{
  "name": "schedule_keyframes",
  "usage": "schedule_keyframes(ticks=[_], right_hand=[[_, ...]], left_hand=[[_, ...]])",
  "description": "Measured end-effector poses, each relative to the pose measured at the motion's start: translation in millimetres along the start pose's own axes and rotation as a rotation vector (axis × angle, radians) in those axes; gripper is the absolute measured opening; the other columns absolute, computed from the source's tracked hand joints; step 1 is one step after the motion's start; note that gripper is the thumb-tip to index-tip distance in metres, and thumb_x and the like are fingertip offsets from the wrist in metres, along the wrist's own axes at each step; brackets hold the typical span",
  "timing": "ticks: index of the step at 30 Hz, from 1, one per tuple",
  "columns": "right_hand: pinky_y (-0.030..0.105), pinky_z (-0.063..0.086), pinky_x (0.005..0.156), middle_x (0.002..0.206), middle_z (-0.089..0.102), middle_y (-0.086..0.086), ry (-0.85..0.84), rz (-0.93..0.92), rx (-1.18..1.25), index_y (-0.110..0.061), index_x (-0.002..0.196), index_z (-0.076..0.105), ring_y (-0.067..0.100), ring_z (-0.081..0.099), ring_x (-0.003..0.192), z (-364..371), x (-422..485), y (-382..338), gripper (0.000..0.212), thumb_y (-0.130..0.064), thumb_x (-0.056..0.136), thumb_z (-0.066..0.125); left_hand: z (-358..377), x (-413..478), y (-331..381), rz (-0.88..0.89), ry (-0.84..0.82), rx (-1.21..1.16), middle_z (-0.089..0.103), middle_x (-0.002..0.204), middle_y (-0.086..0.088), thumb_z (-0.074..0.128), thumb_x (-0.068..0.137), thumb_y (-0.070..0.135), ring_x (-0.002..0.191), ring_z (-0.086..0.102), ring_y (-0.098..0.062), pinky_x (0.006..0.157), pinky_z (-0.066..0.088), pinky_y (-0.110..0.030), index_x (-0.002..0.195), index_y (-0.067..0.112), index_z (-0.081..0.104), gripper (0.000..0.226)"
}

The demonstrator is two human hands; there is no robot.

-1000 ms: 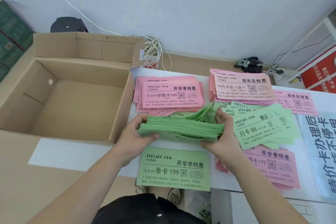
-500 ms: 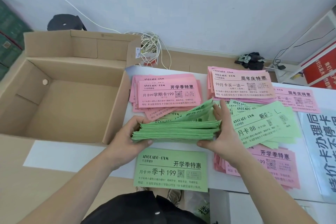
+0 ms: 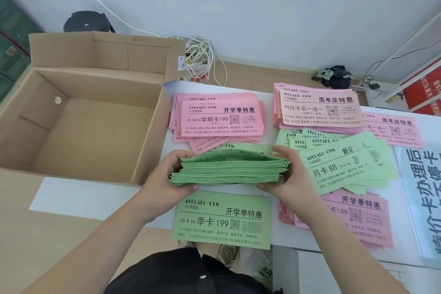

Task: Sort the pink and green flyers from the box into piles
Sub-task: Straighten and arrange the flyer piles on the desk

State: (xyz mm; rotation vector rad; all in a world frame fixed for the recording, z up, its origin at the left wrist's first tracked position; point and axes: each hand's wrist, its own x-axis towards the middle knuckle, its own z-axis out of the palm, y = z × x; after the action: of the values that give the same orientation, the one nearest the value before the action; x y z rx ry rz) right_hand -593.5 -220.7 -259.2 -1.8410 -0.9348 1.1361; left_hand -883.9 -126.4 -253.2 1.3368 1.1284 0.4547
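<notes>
**Holding a green stack above the table**

Head view: a thick stack of green flyers [image 3: 229, 169] is gripped at both ends. The left hand [image 3: 164, 181] is curled round its left end, and the right hand [image 3: 291, 179] is clamped on its right end. The stack is held just above the white table [image 3: 71, 196], near the right wall of the open cardboard box [image 3: 148, 136].

A single green flyer [image 3: 222, 219] is laid flat at the near table edge, below the held stack. Two pink piles are set at the far side, the left pink pile [image 3: 219, 117] near the box and the right pink pile [image 3: 317, 107] apart from it. A fanned green pile [image 3: 343, 164] is spread just right of the right hand, overlapping a near pink pile [image 3: 358, 219]. A white sheet with blue characters [image 3: 420, 186] is seen at the right edge.
</notes>
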Motion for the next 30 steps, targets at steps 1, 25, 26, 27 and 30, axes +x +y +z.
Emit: schedule_keyframes(ticks=[1,25,26,27,30], right_hand=[[0.023,0.056,0.086,0.113,0.071,-0.007,0.000,0.010,0.016,-0.030,0.124,0.058,0.006,0.071,0.093,3,-1,1,0.077,0.009,0.067,0.090],[0.047,0.060,0.090,0.100,0.073,-0.011,0.167,0.044,0.200,-0.039,0.113,0.054,0.020,0.071,0.101,33,-6,10,0.070,-0.004,0.063,0.088],[0.044,0.060,0.089,0.099,0.073,-0.013,0.162,0.052,0.201,-0.041,0.113,0.054,0.020,0.071,0.102,34,-6,11,0.071,0.000,0.066,0.088],[0.041,0.060,0.088,0.103,0.073,-0.013,0.147,0.049,0.203,-0.043,0.118,0.055,0.019,0.071,0.103,34,-5,12,0.075,0.005,0.070,0.088],[0.028,0.057,0.082,0.108,0.073,-0.006,0.122,0.036,0.197,-0.039,0.119,0.062,0.016,0.070,0.102,31,-5,6,0.072,0.012,0.073,0.084]], left_hand=[[2,1,2,0.004,-0.003,-0.017,0.073,0.119,0.010,0.082,0.080,-0.009,0.111,0.066,-0.006,0.091,0.053,-0.023,0.118,0.023,0.064,0.053],[16,7,4,0.006,0.165,-0.094,0.071,0.099,0.019,0.084,0.074,-0.007,0.092,0.067,-0.004,0.081,0.055,-0.023,0.109,0.028,0.062,0.055],[18,7,5,-0.008,0.165,-0.087,0.070,0.095,0.018,0.083,0.076,-0.008,0.085,0.065,-0.003,0.076,0.054,-0.019,0.106,0.026,0.061,0.051],[20,6,5,-0.017,0.167,-0.093,0.070,0.092,0.017,0.083,0.076,-0.008,0.082,0.065,-0.002,0.073,0.053,-0.018,0.105,0.026,0.060,0.050],[21,3,10,0.002,0.154,-0.090,0.071,0.090,0.017,0.083,0.076,-0.009,0.082,0.066,-0.001,0.075,0.054,-0.017,0.109,0.028,0.065,0.053]])
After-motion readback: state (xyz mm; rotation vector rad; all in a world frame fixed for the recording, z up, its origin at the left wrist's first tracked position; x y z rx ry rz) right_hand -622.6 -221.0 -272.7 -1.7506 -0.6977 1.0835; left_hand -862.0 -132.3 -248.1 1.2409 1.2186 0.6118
